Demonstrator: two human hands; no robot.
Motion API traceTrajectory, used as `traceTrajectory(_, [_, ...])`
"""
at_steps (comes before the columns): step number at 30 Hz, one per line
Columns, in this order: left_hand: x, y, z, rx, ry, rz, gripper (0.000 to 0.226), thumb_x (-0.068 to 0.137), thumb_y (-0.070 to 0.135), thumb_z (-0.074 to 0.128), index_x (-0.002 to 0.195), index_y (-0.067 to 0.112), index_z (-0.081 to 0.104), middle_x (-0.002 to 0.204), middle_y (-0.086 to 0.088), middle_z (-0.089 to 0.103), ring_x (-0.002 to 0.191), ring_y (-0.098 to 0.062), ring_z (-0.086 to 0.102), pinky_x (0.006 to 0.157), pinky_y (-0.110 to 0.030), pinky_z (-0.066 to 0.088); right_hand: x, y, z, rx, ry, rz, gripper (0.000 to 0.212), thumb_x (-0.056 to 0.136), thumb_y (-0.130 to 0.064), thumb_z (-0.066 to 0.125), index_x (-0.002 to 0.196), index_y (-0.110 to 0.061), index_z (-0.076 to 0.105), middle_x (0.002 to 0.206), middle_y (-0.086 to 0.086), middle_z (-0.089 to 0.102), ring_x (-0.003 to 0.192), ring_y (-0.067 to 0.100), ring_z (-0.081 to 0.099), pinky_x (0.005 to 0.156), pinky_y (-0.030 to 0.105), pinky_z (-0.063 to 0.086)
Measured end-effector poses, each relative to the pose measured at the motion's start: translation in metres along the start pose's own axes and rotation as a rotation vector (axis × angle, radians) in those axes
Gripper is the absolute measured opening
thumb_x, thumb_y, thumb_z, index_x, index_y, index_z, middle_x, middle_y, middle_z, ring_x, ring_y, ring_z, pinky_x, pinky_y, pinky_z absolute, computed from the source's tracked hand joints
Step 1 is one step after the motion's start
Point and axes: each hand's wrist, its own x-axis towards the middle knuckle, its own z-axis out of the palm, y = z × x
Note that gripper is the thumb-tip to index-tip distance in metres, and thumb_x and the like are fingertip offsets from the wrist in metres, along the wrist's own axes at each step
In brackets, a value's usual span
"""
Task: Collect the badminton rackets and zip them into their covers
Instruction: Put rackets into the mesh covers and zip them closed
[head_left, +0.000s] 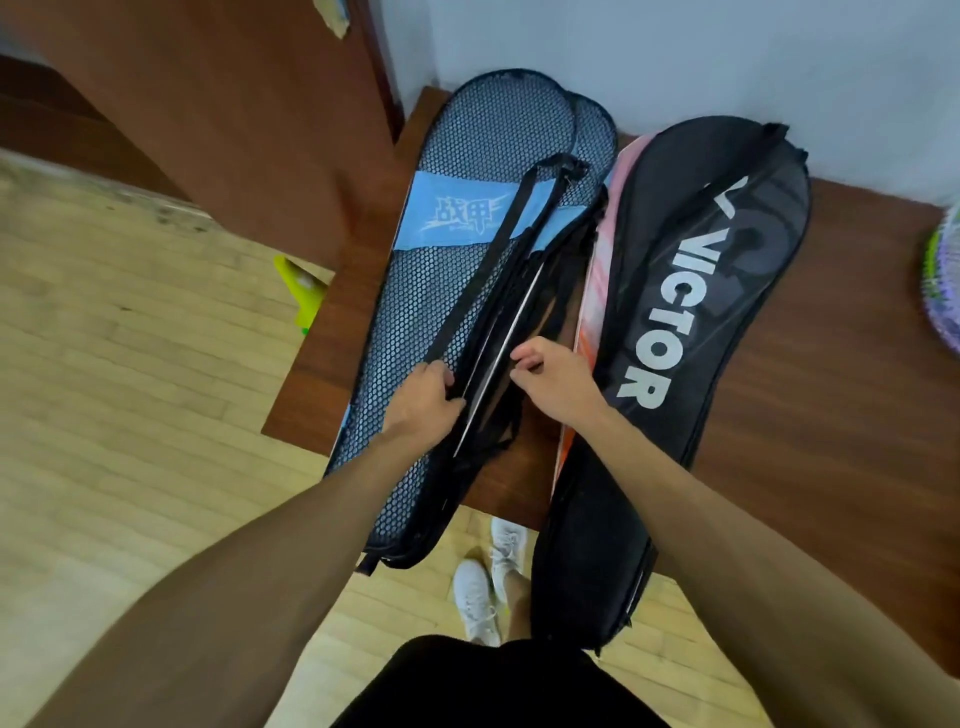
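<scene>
Mesh fabric, soft and light: the mesh cover (457, 291) lies lengthwise on the wooden table (831, 415), handle end overhanging the near edge, zip open along the middle. L hand (423, 400) grips the left lip of the opening, fingers curled over the edge. R hand (553, 382) pinches at the right lip with curled fingers; zip pull or fabric, cannot tell. Racket shaft (509, 338) shows in the gap: thin, stiff, prob. easy to bend. Recommended hold: fabric taut near the slider, not the shaft, as slack mesh may snag. Carry strap (511, 223) crosses the cover farther up. VICTOR cover (727, 249) lies just beside, on the right.
</scene>
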Motion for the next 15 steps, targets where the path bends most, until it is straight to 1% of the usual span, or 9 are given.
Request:
traceTrajectory(2, [0.003,-0.003,-0.008,-0.124,-0.035,-0.05,0.018,0.089,0.022,0.064,0.102,0.011,0.056,0.097,-0.005,0.058,0.087,-0.021,0.055,0.075,-0.031,0.046,0.006,0.0,0.001,0.01,-0.022,0.006,0.023,0.091,-0.017,0.06,0.114,-0.014,0.061,0.102,0.001,0.067,0.09,0.011,0.058,0.079,0.021,0.042])
traceTrajectory(4, [0.003,-0.004,-0.017,-0.213,-0.034,-0.073,0.012,0.09,0.018,0.063,0.095,0.013,0.053,0.089,-0.004,0.056,0.083,-0.02,0.052,0.073,-0.028,0.04,0.009,-0.002,0.003,0.044,-0.035,0.021,0.021,0.091,-0.019,0.059,0.112,-0.015,0.062,0.101,-0.001,0.065,0.089,0.01,0.057,0.079,0.022,0.041])
traceTrajectory(6, [-0.001,-0.001,-0.027,-0.241,-0.001,-0.053,0.009,0.091,0.014,0.059,0.094,0.012,0.05,0.086,-0.003,0.052,0.082,-0.021,0.048,0.071,-0.027,0.036,0.012,-0.007,0.008,0.119,-0.03,0.049,0.018,0.091,-0.022,0.059,0.108,-0.017,0.064,0.099,-0.001,0.066,0.089,0.014,0.061,0.082,0.031,0.05])
traceTrajectory(7, [-0.003,0.001,-0.032,-0.245,0.017,-0.031,0.008,0.092,0.012,0.056,0.097,0.009,0.05,0.088,-0.003,0.05,0.083,-0.02,0.046,0.07,-0.026,0.034,0.013,-0.012,0.011,0.182,-0.018,0.086,0.017,0.09,-0.025,0.06,0.105,-0.017,0.064,0.098,0.001,0.066,0.09,0.018,0.064,0.082,0.035,0.054])
traceTrajectory(8, [-0.007,0.003,-0.038,-0.249,0.033,-0.007,0.009,0.093,0.011,0.054,0.101,0.007,0.051,0.091,-0.003,0.05,0.085,-0.019,0.046,0.07,-0.025,0.032,0.013,-0.018,0.013,0.263,-0.001,0.14,0.017,0.09,-0.027,0.06,0.104,-0.018,0.063,0.098,0.004,0.067,0.09,0.021,0.066,0.079,0.037,0.056])
traceTrajectory(10, [-0.014,0.003,-0.049,-0.277,0.059,0.043,0.013,0.094,0.01,0.053,0.106,0.006,0.051,0.094,-0.001,0.049,0.087,-0.017,0.045,0.07,-0.023,0.03,0.013,-0.031,0.018,0.403,0.032,0.262,0.02,0.091,-0.032,0.06,0.104,-0.016,0.059,0.099,0.008,0.066,0.091,0.023,0.066,0.076,0.036,0.059])
traceTrajectory(12, [-0.022,-0.001,-0.061,-0.323,0.071,0.139,0.01,0.091,0.005,0.054,0.099,0.009,0.05,0.091,0.0,0.05,0.084,-0.017,0.043,0.066,-0.022,0.029,0.011,-0.043,0.021,0.498,0.022,0.318,0.029,0.091,-0.035,0.06,0.11,-0.014,0.054,0.103,0.007,0.064,0.092,0.021,0.065,0.079,0.038,0.058])
traceTrajectory(13, [-0.027,-0.003,-0.067,-0.358,0.079,0.189,0.013,0.089,0.001,0.055,0.093,0.012,0.049,0.087,0.0,0.049,0.081,-0.017,0.042,0.067,-0.023,0.029,0.009,-0.049,0.022,0.56,0.006,0.324,0.034,0.091,-0.034,0.061,0.115,-0.012,0.052,0.105,0.006,0.063,0.091,0.02,0.065,0.078,0.037,0.058])
traceTrajectory(15, [-0.04,-0.01,-0.078,-0.416,0.092,0.271,0.027,0.086,-0.005,0.053,0.082,0.02,0.043,0.081,0.001,0.046,0.079,-0.017,0.04,0.072,-0.026,0.033,-0.001,-0.059,0.025,0.638,-0.01,0.332,0.04,0.091,-0.024,0.063,0.124,-0.01,0.048,0.103,0.007,0.062,0.087,0.021,0.063,0.074,0.035,0.056])
